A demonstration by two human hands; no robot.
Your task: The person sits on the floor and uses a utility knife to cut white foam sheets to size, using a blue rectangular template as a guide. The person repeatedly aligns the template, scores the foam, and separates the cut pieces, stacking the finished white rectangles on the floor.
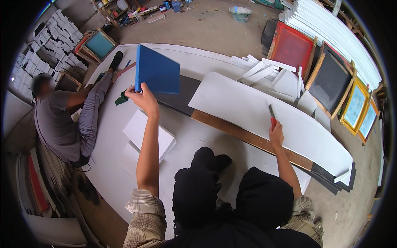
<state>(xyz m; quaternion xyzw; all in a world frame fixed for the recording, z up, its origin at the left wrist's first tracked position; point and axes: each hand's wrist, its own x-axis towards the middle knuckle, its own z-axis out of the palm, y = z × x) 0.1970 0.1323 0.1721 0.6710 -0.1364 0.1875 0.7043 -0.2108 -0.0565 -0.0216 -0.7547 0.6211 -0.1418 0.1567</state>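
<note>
My left hand (143, 99) grips the lower edge of a blue rectangular panel (159, 72), held up and tilted above the white sheet (113, 161) on the floor. In my right hand (276, 134) is a utility knife (273, 121) with a red handle, its blade pointing away from me. That hand is over a long white board (244, 99) with rounded corners; whether it touches the board I cannot tell. Under the board's near edge runs a brown strip (231, 132), with dark sheets (182, 93) beneath. A small stack of white panels (151, 132) lies below my left forearm.
At the left another person (62, 115) sits on the white sheet, legs stretched out. White offcuts (269, 72) are heaped beyond the long board. Framed screens (331, 78) and stacked white sheets (335, 37) stand at the right. A basin (240, 14) is at the back.
</note>
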